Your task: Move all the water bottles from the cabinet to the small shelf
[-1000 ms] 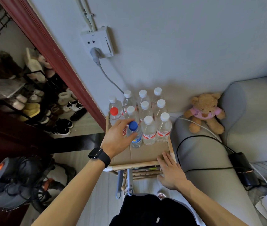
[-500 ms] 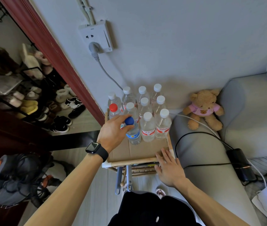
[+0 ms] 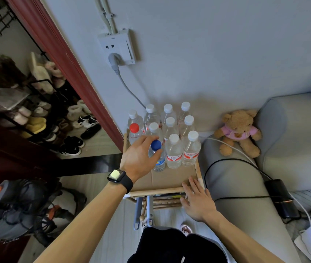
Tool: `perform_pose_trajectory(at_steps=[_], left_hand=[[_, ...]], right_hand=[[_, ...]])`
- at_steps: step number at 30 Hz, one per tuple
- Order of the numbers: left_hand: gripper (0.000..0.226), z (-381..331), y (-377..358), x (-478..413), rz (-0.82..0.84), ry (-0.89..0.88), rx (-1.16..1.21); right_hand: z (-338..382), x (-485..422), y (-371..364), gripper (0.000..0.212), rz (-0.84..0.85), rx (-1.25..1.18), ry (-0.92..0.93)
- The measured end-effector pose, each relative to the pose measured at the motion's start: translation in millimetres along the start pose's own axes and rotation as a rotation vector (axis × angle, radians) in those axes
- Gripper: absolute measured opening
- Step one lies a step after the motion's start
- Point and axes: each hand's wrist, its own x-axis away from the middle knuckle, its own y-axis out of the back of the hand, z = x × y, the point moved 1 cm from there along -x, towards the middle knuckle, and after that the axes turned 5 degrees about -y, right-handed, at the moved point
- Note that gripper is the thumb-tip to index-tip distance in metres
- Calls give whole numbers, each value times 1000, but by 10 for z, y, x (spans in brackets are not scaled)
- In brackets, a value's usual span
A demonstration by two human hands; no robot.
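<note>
On the small shelf (image 3: 158, 192), left hand (image 3: 137, 158) seemingly grips blue-capped bottle (image 3: 160, 161).

Pale grey wall (image 3: 217, 54) filled the top of the frame, a white socket (image 3: 115, 47) plugged in at upper centre; a dark red door frame (image 3: 65, 59) slanted down the left; a loaded shoe rack (image 3: 37, 118) stood beyond it; grey sofa (image 3: 298, 149) and teddy bear (image 3: 239, 130) sat at right.

From here the left hand (image 3: 138, 158) covers the neck of the blue-capped bottle (image 3: 159, 163) and the lower body of the red-capped bottle (image 3: 134, 128); the labels (image 3: 173, 158) are too small for me to read
</note>
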Motion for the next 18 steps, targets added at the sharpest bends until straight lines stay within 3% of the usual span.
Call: perform_pose_trajectory(at_steps=[5,8,11,18], left_hand=[[58,-103,-7,-143,-37,-88,-28],[66,-134,-68,-274,55,-82,-158],[64,-119,-153,-317,183,-23,-190],[61,-167,-157,-335,173,-33,-167]], right_hand=[[-3,-6,41,66,21,13,13],[-15,-8,32,66,30,17,18],[-26,0,40,67,34,17,12],[-58,-68,195,65,143,13,47]])
